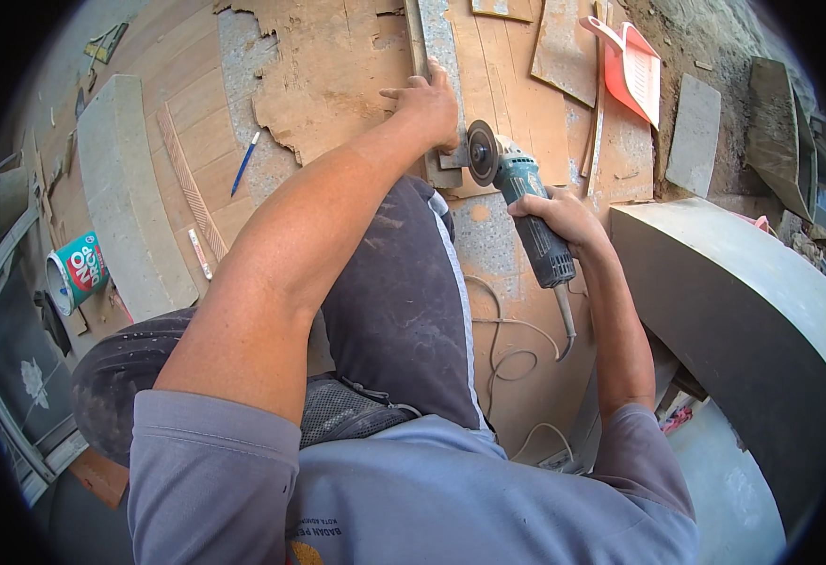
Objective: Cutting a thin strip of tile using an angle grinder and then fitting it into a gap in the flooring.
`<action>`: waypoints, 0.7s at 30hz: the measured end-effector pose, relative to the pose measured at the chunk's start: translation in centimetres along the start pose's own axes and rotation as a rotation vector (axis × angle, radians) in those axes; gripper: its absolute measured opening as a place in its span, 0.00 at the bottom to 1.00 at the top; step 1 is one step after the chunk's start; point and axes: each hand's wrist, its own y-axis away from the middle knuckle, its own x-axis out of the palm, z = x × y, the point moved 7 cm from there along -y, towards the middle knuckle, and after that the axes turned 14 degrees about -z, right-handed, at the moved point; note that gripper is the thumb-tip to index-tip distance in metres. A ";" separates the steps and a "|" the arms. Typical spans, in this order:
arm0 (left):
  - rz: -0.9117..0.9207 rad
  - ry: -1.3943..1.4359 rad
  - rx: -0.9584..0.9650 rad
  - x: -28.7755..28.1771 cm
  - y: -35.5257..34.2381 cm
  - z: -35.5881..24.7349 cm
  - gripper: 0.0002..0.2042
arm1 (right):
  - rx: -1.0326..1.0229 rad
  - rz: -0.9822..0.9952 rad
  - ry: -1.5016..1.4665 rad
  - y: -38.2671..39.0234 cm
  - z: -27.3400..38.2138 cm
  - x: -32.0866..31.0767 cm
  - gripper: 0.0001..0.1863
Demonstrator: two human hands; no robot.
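My right hand point(561, 218) is wrapped around the body of a teal and black angle grinder point(537, 221). Its round disc point(482, 153) stands on edge beside a long narrow grey-brown strip point(417, 38), close to the strip's near end; whether they touch I cannot tell. Across that strip lies my left hand point(425, 105), gripping it from above with fingers apart, a short way left of the disc. The hand hides part of the strip. From the grinder's rear a grey cord point(564, 325) loops over the floor.
A red dustpan point(631, 71) lies at the far right, near loose boards point(568, 47). A curved grey slab point(714, 254) stands close by my right arm. To the left are a long pale plank point(130, 188), a blue pencil point(245, 162), a marker point(199, 254) and a tipped can point(77, 271).
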 end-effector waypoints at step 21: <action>0.025 -0.009 0.006 -0.1 0.0 -0.3 0.62 | -0.097 -0.018 -0.071 -5.6 5.5 -0.6 0.28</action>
